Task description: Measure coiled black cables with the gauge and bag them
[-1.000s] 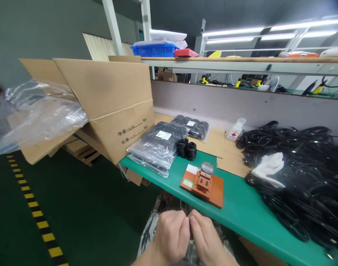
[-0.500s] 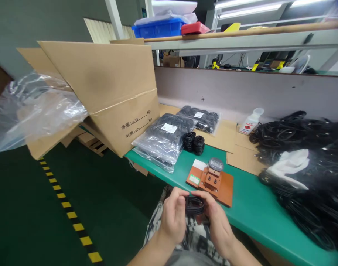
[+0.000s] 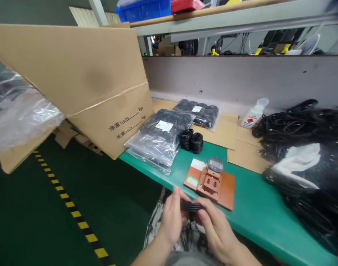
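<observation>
Between my two hands is a coiled black cable (image 3: 191, 206), held above my lap at the table's front edge. My left hand (image 3: 172, 218) grips its left end, and my right hand (image 3: 215, 223) closes on the right end with thumb and fingers. Just beyond them lies an orange-brown gauge fixture (image 3: 210, 183) with a round digital dial (image 3: 215, 164) on top. Behind it, two coiled black cable bundles (image 3: 191, 141) stand side by side, touching a clear bag of coiled cables (image 3: 161, 135).
A large open cardboard box (image 3: 110, 99) stands at the left with clear plastic (image 3: 27, 111) hanging out. Another bag of cables (image 3: 199, 112) lies farther back. To the right are a white bottle (image 3: 253, 115), a heap of black cables (image 3: 304, 127) and a white cloth (image 3: 299, 162). A shelf (image 3: 213, 18) spans above.
The coil has turned from showing its open loop to showing its stacked side. My right fingers have shifted on it. The view has moved slightly closer and lower.
</observation>
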A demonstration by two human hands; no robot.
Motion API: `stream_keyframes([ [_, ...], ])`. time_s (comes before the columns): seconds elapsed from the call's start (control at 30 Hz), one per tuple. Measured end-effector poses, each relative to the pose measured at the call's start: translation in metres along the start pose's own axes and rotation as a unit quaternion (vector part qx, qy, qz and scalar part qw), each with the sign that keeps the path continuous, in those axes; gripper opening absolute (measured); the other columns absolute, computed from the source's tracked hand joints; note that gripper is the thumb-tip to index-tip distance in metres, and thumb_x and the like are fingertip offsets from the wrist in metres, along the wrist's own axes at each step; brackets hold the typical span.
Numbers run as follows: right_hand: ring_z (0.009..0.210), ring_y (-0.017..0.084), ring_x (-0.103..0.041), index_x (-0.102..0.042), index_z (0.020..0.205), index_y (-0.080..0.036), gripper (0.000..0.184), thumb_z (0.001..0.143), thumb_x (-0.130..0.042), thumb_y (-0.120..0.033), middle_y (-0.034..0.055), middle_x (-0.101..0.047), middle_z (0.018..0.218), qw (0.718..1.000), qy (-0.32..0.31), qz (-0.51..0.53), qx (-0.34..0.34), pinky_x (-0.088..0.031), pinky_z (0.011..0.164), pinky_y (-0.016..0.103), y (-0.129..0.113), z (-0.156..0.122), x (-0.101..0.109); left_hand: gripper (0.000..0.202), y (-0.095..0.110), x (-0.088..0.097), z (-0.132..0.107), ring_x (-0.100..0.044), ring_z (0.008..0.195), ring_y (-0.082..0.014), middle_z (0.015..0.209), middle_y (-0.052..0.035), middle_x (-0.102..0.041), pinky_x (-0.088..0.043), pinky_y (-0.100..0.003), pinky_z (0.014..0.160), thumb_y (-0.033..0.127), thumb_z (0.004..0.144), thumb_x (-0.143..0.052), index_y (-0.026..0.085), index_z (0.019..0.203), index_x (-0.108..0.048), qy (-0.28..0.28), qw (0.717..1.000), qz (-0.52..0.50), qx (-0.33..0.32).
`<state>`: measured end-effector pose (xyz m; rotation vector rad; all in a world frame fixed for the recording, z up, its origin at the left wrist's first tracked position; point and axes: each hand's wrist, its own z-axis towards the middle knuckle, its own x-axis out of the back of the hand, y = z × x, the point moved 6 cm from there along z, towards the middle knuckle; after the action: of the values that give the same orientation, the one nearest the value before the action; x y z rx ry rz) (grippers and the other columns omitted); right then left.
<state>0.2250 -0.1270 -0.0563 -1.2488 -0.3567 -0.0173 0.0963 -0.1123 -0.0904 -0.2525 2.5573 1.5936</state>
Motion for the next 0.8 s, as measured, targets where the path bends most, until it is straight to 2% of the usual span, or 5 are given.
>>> stream_keyframes([
  [0.13, 0.068, 0.019, -0.067, -0.061, 0.109, -0.025, 0.028, 0.103, -0.034, -0.034, 0.0037, -0.070, 0.082, 0.998, -0.045, -0.028, -0.032, -0.056, 0.065, 0.026, 0.000, 0.009, 0.009, 0.056, -0.002, -0.005, -0.003, -0.033, 0.043, -0.0066, 0.053, 0.0064, -0.042, -0.025, -0.020, 0.042, 0.071, 0.088, -0.037, 0.018, 0.082, -0.053, -0.113, 0.993, 0.024, -0.011],
  [0.3, 0.105, 0.028, -0.068, -0.061, 0.128, -0.030, 0.033, 0.098, -0.051, -0.038, 0.0080, -0.070, 0.119, 0.988, -0.069, -0.136, -0.009, -0.058, 0.087, 0.036, -0.012, 0.014, 0.038, 0.058, -0.006, -0.014, -0.015, -0.051, 0.056, -0.0097, 0.075, -0.0042, -0.062, -0.037, -0.023, 0.056, 0.065, 0.081, -0.060, 0.017, 0.112, -0.059, -0.283, 0.958, -0.054, 0.013],
  [0.53, 0.091, 0.027, -0.069, -0.059, 0.123, -0.019, 0.045, 0.089, -0.060, -0.049, 0.0119, -0.070, 0.105, 0.982, -0.002, -0.174, -0.069, -0.059, 0.079, 0.040, -0.016, 0.133, 0.104, 0.060, -0.017, -0.010, -0.006, -0.057, 0.063, -0.0115, 0.084, -0.0079, -0.068, -0.039, -0.022, 0.061, 0.056, 0.063, -0.082, 0.017, 0.104, -0.061, -0.315, 0.921, -0.217, 0.078],
  [0.63, 0.124, 0.036, -0.052, -0.045, 0.136, -0.018, 0.080, 0.069, -0.080, -0.045, 0.0189, -0.050, 0.139, 0.952, -0.046, -0.286, -0.098, -0.046, 0.102, 0.052, 0.015, 0.187, 0.104, 0.063, -0.018, -0.004, -0.002, -0.054, 0.060, -0.0097, 0.085, -0.0072, -0.068, -0.036, -0.020, 0.058, 0.058, 0.061, -0.083, 0.017, 0.102, -0.059, -0.309, 0.928, -0.200, 0.064],
  [0.8, 0.115, 0.032, -0.058, -0.046, 0.126, -0.018, 0.080, 0.058, -0.086, -0.034, 0.0146, -0.058, 0.125, 0.943, -0.077, -0.313, -0.089, -0.048, 0.099, 0.047, 0.057, 0.214, 0.087, 0.062, -0.014, 0.013, -0.009, -0.055, 0.065, -0.0098, 0.088, -0.0076, -0.068, -0.037, -0.021, 0.062, 0.059, 0.066, -0.079, 0.016, 0.107, -0.059, -0.272, 0.944, -0.179, 0.044],
])
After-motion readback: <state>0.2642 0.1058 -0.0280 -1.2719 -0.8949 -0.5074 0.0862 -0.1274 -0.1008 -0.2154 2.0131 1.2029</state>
